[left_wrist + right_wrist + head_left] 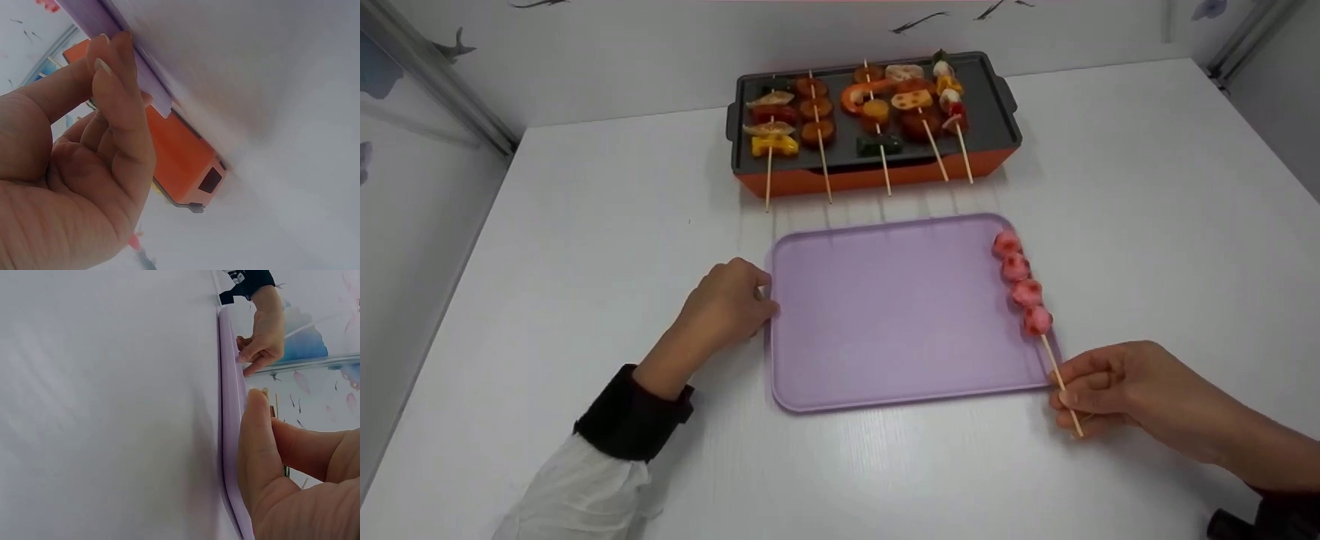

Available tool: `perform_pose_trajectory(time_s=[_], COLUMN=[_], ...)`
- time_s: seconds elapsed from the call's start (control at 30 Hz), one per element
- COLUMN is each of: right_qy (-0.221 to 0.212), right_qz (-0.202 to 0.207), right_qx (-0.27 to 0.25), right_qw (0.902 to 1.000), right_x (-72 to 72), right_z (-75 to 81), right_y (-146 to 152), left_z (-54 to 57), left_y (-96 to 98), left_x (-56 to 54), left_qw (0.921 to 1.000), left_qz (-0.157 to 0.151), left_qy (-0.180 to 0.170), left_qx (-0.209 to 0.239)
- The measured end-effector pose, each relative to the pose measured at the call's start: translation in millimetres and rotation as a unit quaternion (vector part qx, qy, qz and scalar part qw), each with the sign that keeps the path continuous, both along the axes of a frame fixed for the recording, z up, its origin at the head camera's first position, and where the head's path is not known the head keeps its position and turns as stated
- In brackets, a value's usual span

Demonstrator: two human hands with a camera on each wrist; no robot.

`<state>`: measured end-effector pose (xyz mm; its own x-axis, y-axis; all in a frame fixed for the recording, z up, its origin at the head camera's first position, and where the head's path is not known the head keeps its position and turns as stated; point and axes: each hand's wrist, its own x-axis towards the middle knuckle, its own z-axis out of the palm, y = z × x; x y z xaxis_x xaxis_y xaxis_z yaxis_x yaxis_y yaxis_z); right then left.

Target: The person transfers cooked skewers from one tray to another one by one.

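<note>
A purple tray [885, 315] lies on the white table in the head view. My left hand [727, 304] pinches its left rim between thumb and fingers; the left wrist view shows the same grip on the tray's edge [152, 84]. At the tray's right side, my right hand [1125, 390] pinches the bare stick of a skewer with several pink balls [1026, 292]. The balls lie along the tray's right rim, and the stick's lower end passes beyond the near right corner. In the right wrist view, the fingers [259, 444] are close beside the tray's edge.
Behind the tray stands an orange grill with a black top [844, 161], holding several skewers of toy-like food whose sticks [887, 172] jut over its front edge toward the tray. White panels with a floral print [660, 52] bound the table [585, 225] at the back and left.
</note>
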<state>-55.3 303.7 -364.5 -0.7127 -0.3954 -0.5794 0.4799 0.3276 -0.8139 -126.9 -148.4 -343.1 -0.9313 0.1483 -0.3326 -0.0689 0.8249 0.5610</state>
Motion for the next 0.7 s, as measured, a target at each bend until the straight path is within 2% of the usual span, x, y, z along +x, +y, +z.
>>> perform_pose_trajectory(time_s=[0.13,0.4,0.7], right_qy=[0.027,0.056,0.026], right_qz=[0.008,0.008,0.011], right_qx=[0.049,0.071,0.095], right_qw=[0.9984,0.9958,0.9951], right_x=[0.5,6.3,8.7], right_z=[3.4,2.8,3.6], right_y=[-1,-4,-11], left_z=[0.6,-0.9,-2.5], left_y=[-0.5,-0.9,-1.7], left_x=[0.3,-0.2,0.2], left_qw=[1.0000,0.9999,0.9999], left_qz=[-0.001,-0.007,-0.009], left_qy=[0.002,0.007,0.008], left_qx=[-0.001,0.001,0.002])
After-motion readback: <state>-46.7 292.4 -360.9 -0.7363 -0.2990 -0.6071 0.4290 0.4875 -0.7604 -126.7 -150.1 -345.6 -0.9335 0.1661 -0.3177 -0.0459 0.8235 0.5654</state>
